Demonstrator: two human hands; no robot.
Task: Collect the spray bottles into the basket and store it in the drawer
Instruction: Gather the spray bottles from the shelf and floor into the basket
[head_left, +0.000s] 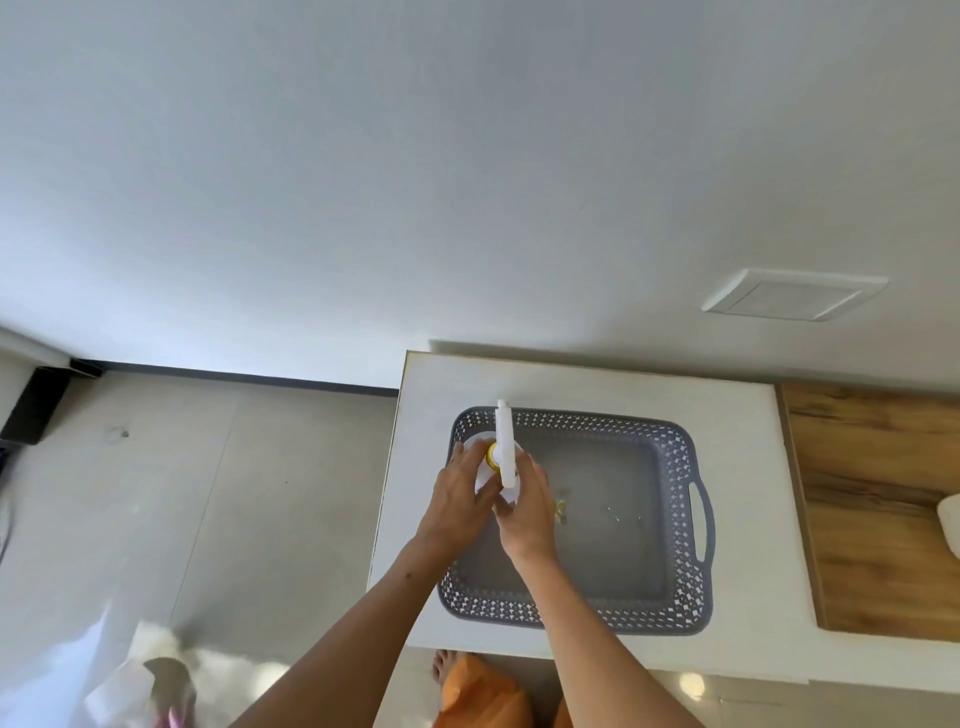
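A white spray bottle (505, 447) with a yellow collar is held upright over the near-left corner of a grey basket (696, 525) on a white counter (748, 597), seen from above. The left hand (460, 496) is wrapped around the bottle's left side, and the right hand (524, 512) is closed around its right side; each grip is shut on the bottle, with no gap visible. Whether the bottle's base is resting on the basket floor cannot be told.

The bottle is tall and narrow, so it is judged that it could topple against the latticed wall or tip over the rim once released, if let go before being seated flat. The trigger could also be squeezed by accident.

One bottle is counted, one basket, with a single handle visible on its right side, and two hands. No other bottles and no drawer are seen. A wooden surface (883, 509) adjoins the counter at right.
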